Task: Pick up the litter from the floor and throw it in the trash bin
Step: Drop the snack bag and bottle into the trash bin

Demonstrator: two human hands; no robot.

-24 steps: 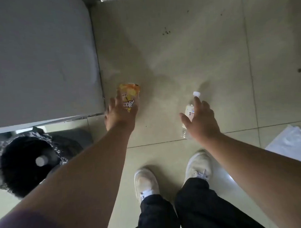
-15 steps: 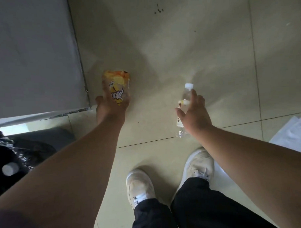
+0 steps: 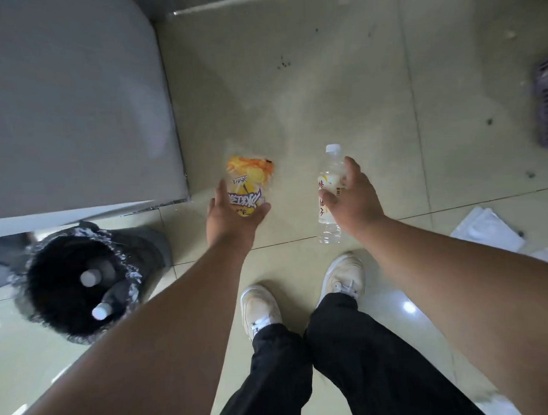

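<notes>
My left hand [image 3: 228, 223] grips a yellow chip bag [image 3: 248, 185] by its lower end, above the tiled floor. My right hand [image 3: 358, 201] holds a clear plastic bottle [image 3: 329, 194] with a white cap and a yellow label, fingers curled round its middle. The trash bin [image 3: 23, 281], lined with a black bag, stands at the lower left, left of my left forearm. Two capped bottles [image 3: 95, 294] lie inside it.
A large grey cabinet [image 3: 73, 105] fills the upper left, its corner just above the bin. White paper sheets [image 3: 484, 228] lie on the floor at the right. A purple slotted basket [image 3: 547, 101] sits at the right edge. My white shoes [image 3: 260, 307] stand below the hands.
Both hands have lifted with the bag and the bottle held in them. The view has swung back left, bringing the whole bin and the purple basket into sight.
</notes>
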